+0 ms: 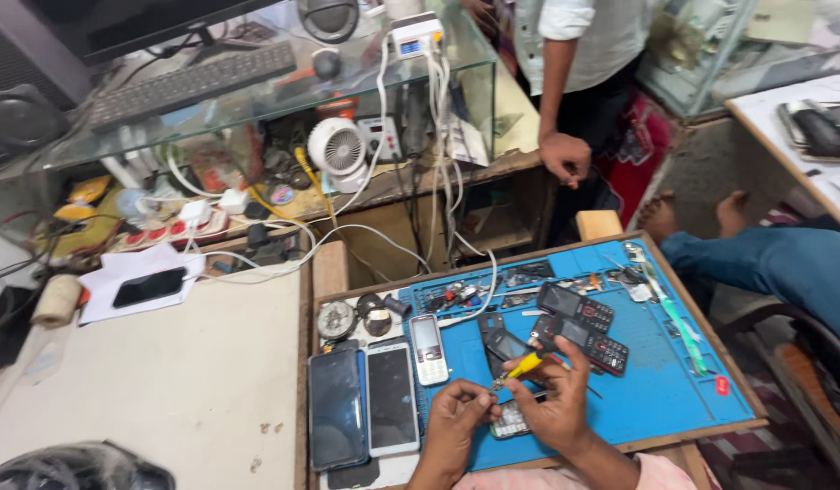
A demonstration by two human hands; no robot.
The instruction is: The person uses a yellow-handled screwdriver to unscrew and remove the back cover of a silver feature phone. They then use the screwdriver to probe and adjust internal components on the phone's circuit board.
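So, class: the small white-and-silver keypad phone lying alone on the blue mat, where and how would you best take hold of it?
Grip the white keypad phone across its two long side edges, coming straight down from above. It lies flat, face up, long axis running away from the worker, with bare blue mat on its right side. The white smartphone sits close at its lower left, so pinching the upper half probably gives the fingers most room.

A blue mat [656, 381] is seen. A yellow screwdriver [521, 367] is seen. Black phones [579, 328] with red keys are seen. A white fan [337, 150] is seen.
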